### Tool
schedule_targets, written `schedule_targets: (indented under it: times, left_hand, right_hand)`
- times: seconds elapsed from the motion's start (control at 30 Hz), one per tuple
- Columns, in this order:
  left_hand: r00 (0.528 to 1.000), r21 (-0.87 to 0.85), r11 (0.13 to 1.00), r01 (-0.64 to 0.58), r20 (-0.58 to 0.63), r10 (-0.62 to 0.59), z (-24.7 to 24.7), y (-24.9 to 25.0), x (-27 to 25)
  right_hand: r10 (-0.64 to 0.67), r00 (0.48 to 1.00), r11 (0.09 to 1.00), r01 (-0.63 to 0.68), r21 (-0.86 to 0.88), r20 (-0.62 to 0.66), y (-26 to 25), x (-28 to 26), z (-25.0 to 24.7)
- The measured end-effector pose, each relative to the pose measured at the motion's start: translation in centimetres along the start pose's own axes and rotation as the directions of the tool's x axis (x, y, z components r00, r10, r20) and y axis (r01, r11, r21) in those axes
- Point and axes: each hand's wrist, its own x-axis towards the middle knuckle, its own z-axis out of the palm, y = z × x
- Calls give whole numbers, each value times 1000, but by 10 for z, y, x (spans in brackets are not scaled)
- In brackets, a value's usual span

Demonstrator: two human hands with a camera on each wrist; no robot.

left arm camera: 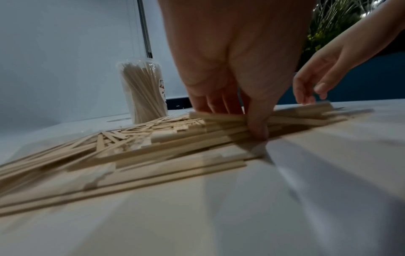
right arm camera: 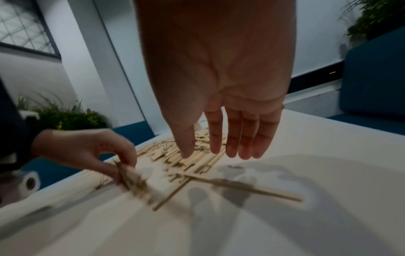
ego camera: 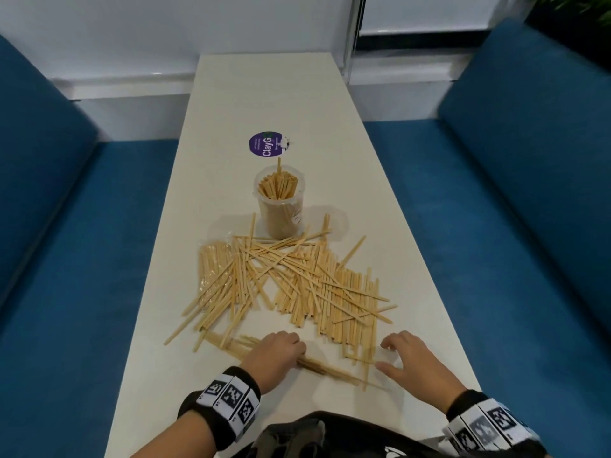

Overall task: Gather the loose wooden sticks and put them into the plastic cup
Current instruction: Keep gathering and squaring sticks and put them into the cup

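Note:
A clear plastic cup (ego camera: 280, 206) (left arm camera: 143, 91) partly filled with wooden sticks stands upright mid-table. A wide heap of loose wooden sticks (ego camera: 291, 279) (left arm camera: 109, 152) (right arm camera: 186, 154) spreads in front of it. My left hand (ego camera: 276, 357) (left arm camera: 241, 110) (right arm camera: 92, 152) grips a bundle of sticks (ego camera: 327, 370) (left arm camera: 219, 124) (right arm camera: 133, 181) low over the near table, thumb on one side and fingers on the other. My right hand (ego camera: 406, 358) (right arm camera: 219, 142) (left arm camera: 315, 83) hovers just right of it, fingers straight and spread, holding nothing.
The narrow white table (ego camera: 264, 94) runs between two blue benches (ego camera: 66, 226) (ego camera: 529, 193). A purple round lid (ego camera: 268, 144) lies behind the cup. A clear bag (ego camera: 211, 259) lies under the left sticks. A few single sticks (right arm camera: 241, 187) lie near my right hand.

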Motion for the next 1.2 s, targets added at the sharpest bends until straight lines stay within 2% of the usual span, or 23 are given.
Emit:
schedule_targets:
  times: [0.07, 0.17, 0.23, 0.3, 0.4, 0.53, 0.7, 0.77, 0.83, 0.9, 0.93, 1.0, 1.1, 1.2]
  left_hand:
    - [1000, -1, 1000, -5, -21, 5, 6, -5, 5]
    - [1000, 140, 990, -10, -21, 13, 7, -1, 4]
    - [1000, 185, 983, 25, -10, -24, 6, 4, 3]
    - [997, 148, 986, 71, -9, -70, 6, 5, 2]
    - [997, 122, 992, 27, -69, -19, 1, 9, -5]
    - [994, -97, 991, 93, -41, -97, -7, 12, -12]
    - [975, -373, 911, 173, -69, -213, -29, 12, -14]
    - [963, -438, 883, 170, -115, -242, -43, 12, -14]
    - [942, -512, 845, 154, -181, -282, -60, 15, -14]
    - [910, -627, 770, 116, -243, -335, -76, 14, -15]
    - [889, -685, 725, 72, -286, -358, -85, 15, -16]
    - [827, -802, 594, -64, -376, -418, -102, 16, -19]
    - [760, -926, 237, -294, -377, -530, -129, 23, -22]
    - [737, -877, -56, -477, -365, -569, -152, 34, -23]
  right_hand:
    - [-6, 999, 998, 9, -67, 35, 1, 1, 6]
    - [-11, 999, 992, 15, -126, 34, 0, 5, 11]
    - [-11, 1000, 992, 14, -123, 23, -2, 8, 12]
    - [-17, 1000, 991, 20, -134, 22, -2, 10, 12]
    - [-12, 1000, 995, 13, -95, 1, -3, 13, 7]
    - [-3, 998, 999, 5, 36, -64, -6, 13, -15]
    - [27, 982, 969, 20, 246, -186, -16, 14, -43]
    - [85, 969, 894, 28, 446, -232, -25, 17, -53]
    - [181, 956, 729, 26, 684, -230, -37, 21, -64]
    - [240, 953, 555, 21, 831, -184, -49, 25, -72]
    - [250, 956, 497, 8, 868, -152, -55, 28, -75]
    - [214, 975, 449, -43, 892, -61, -68, 31, -78]
    - [55, 990, 452, -141, 881, 130, -89, 33, -75]
    - [-64, 953, 368, -253, 895, 296, -107, 34, -71]
